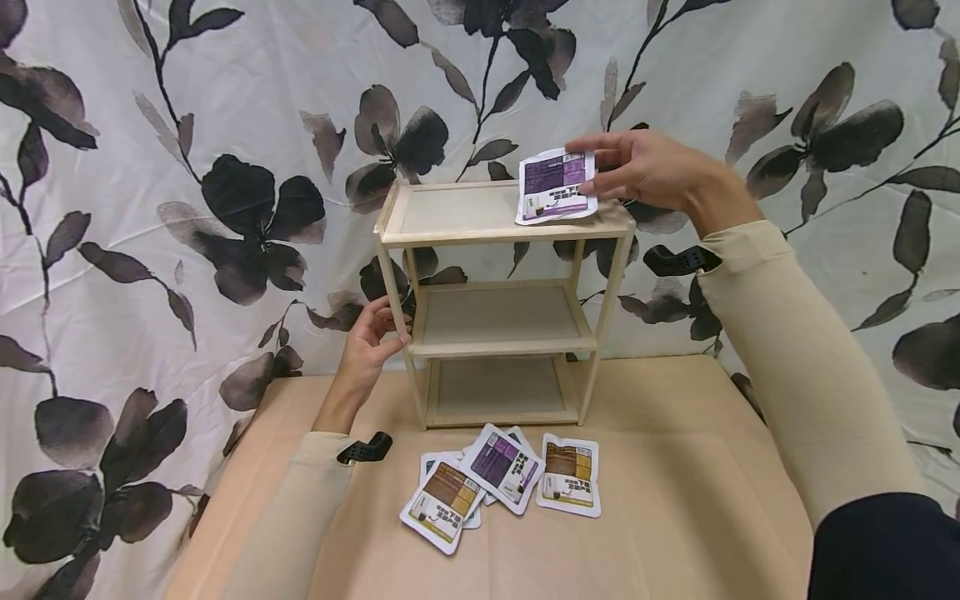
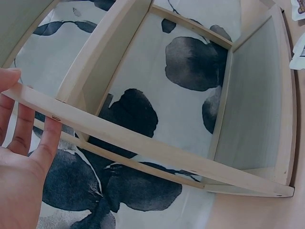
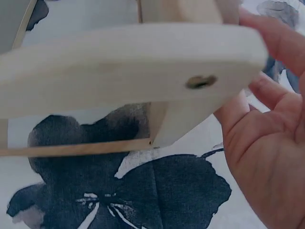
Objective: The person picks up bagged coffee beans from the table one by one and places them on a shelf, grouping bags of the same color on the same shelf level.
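Note:
A small three-tier wooden shelf [image 1: 504, 343] stands on the table against the patterned cloth. My left hand [image 1: 369, 335] holds its left front post, thumb on one side and fingers on the other; the left wrist view shows the post [image 2: 119, 126] running out of that hand [image 2: 24, 157]. Over the right end of the top tier, my right hand [image 1: 637, 171] pinches a purple-and-white packet [image 1: 555, 185] by its right edge. In the right wrist view, the right hand [image 3: 269, 119] is beside the shelf's corner [image 3: 224, 71], which hides the packet.
In front of the shelf, several similar packets lie on the table [image 1: 660, 467]: a purple one [image 1: 502, 468] overlaps a brown-and-yellow one [image 1: 441, 507], and another brown-and-yellow packet [image 1: 568, 477] lies to the right. A floral cloth [image 1: 247, 108] hangs close behind the shelf.

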`<control>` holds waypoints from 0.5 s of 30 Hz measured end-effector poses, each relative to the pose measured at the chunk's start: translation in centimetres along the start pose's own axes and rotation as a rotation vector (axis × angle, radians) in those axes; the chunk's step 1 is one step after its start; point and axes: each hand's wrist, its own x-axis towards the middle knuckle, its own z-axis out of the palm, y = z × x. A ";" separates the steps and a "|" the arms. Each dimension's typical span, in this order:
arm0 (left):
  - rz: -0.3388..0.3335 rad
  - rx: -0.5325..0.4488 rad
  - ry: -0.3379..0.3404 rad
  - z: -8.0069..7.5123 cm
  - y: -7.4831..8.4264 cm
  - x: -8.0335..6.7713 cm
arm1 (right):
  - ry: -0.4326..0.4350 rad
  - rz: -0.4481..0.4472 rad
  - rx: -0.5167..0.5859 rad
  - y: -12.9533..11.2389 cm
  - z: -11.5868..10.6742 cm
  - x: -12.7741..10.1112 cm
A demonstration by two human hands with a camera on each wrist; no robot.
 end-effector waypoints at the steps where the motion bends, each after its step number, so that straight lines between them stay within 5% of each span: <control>1: 0.001 -0.001 0.000 0.0 0.0 0.0 | 0.011 0.020 -0.044 0.0 0.1 0.1; 6: -0.001 0.000 0.004 0.0 0.1 -0.2 | 0.057 0.069 -0.263 -0.2 0.4 0.3; 15: 0.007 -0.001 0.000 0.0 0.1 -0.2 | 0.125 0.037 -0.384 -0.9 0.7 -0.3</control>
